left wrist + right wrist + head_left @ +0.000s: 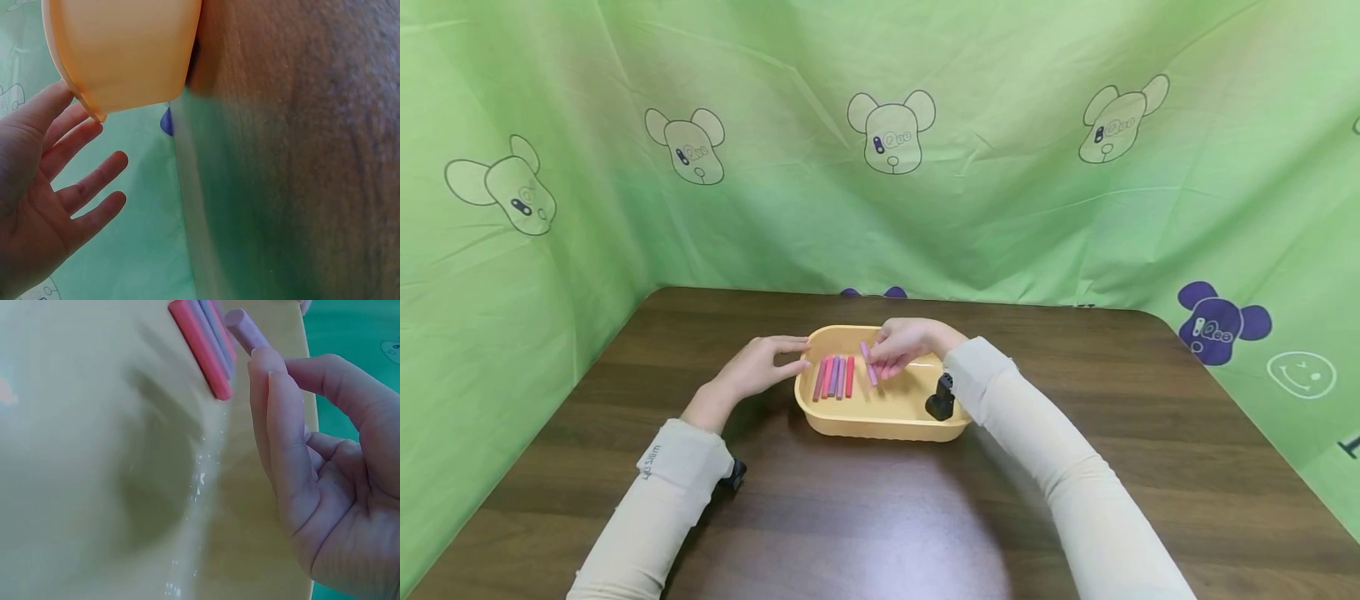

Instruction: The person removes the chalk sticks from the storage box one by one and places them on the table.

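Note:
A yellow plastic tray [887, 422] stands on the table, with several short round sticks [833, 377] in pink, red and purple lying side by side at its left end. My right hand [904, 343] is over the tray and pinches a lilac stick [249, 331] between thumb and fingertips, just right of the row. In the right wrist view a pinkish-red stick [203, 353] lies below it. My left hand [763, 365] is at the tray's left end, fingers spread and mostly straight. Its thumb and nearest fingers touch the rim [59, 62] in the left wrist view.
The tray sits on a dark wooden table [850, 517]. A green cloth [985, 225] printed with mouse faces hangs behind and at both sides. Black cameras are strapped to both wrists, the right one [942, 400] above the tray's right end.

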Demonstrator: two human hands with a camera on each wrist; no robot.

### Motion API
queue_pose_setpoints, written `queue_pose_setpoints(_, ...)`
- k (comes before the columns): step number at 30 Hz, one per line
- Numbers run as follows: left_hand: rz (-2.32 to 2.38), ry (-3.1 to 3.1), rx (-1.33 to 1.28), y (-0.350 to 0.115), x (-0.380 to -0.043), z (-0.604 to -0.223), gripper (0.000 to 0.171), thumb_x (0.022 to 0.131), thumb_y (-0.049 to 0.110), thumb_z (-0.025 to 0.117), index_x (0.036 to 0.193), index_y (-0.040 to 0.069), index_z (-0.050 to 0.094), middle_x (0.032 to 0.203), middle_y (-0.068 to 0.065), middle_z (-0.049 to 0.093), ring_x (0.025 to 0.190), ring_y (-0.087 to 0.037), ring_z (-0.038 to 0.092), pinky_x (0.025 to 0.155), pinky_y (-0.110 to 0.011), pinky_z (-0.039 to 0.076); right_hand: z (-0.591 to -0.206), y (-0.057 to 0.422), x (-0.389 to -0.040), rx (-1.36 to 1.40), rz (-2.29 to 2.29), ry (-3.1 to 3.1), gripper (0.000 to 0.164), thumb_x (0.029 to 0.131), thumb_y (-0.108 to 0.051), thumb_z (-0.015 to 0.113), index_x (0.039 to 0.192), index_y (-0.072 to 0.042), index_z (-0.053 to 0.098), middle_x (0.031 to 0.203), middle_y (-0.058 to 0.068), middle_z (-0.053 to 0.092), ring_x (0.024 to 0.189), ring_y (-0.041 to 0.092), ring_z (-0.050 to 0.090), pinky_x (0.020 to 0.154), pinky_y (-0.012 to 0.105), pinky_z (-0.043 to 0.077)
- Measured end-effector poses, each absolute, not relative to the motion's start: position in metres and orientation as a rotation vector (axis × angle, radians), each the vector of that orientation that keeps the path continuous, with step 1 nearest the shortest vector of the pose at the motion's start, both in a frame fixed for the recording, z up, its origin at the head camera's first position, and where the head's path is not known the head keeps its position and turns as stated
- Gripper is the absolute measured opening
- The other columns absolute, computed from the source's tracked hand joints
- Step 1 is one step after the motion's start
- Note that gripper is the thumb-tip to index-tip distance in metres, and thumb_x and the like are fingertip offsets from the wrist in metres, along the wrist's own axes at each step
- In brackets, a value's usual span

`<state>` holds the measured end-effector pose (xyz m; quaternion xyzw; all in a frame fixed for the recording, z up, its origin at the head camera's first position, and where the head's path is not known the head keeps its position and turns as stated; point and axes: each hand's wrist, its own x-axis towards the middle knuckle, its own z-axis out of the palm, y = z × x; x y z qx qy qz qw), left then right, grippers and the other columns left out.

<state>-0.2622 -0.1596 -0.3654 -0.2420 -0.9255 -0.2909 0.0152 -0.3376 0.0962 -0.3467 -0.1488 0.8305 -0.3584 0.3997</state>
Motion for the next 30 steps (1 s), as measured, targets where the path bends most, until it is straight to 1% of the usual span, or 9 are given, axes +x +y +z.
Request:
queue_pose_setpoints(9,-0.906,-2.891,-0.733,-0.159,-0.262,-0.365,0.042,0.089,0.027,0.063,0.125,0.006,0.060,0.131,-0.012,0.058,0.127,-0.030,0.049,0.108,-0.046,0.039,-0.340,0.104,-0.338,-0.408,-0.959,2.083,0.016,0.092,-0.011,0.054,0.088,0.002,0.062,0.066,0.001,0.066,0.056,0.005,0.062,0.058,0.017,0.055)
queue_pose_setpoints(15,-0.907,-2.899,-0.723,-0.159,-0.261,-0.365,0.043,0.089,0.027,0.063,0.126,0.006,0.059,0.131,-0.012,0.058,0.128,-0.030,0.049,0.108,-0.046,0.038,-0.330,0.111,-0.334,-0.449,-0.980,2.097,0.019,0.092,-0.011,0.053,0.094,0.005,0.063,0.068,0.001,0.066,0.060,0.006,0.062,0.059,0.017,0.055)
queue_pose_setpoints(20,-0.910,-2.895,-0.723,-0.159,-0.261,-0.365,0.043,0.088,0.027,0.064,0.125,0.005,0.060,0.131,-0.012,0.058,0.128,-0.030,0.049,0.108,-0.046,0.038,-0.324,0.117,-0.331,-0.460,-1.008,2.087,0.019,0.092,-0.011,0.052,0.097,0.005,0.061,0.068,0.001,0.066,0.061,0.006,0.063,0.061,0.017,0.055)
queue_pose_setpoints(27,-0.923,-2.885,-0.723,-0.159,-0.260,-0.364,0.042,0.088,0.027,0.064,0.124,0.005,0.060,0.130,-0.013,0.058,0.127,-0.030,0.049,0.108,-0.046,0.038,-0.321,0.128,-0.327,-0.457,-1.033,2.076,0.017,0.092,-0.012,0.052,0.091,0.002,0.061,0.069,0.000,0.065,0.060,0.006,0.062,0.060,0.016,0.054)
queue_pose_setpoints(30,-0.921,-2.883,-0.724,-0.158,-0.260,-0.364,0.042,0.088,0.027,0.064,0.124,0.005,0.060,0.130,-0.013,0.059,0.127,-0.030,0.050,0.108,-0.046,0.038,-0.321,0.133,-0.325,-0.463,-1.036,2.080,0.018,0.093,-0.013,0.051,0.092,0.002,0.062,0.070,0.001,0.065,0.061,0.006,0.063,0.060,0.016,0.055)
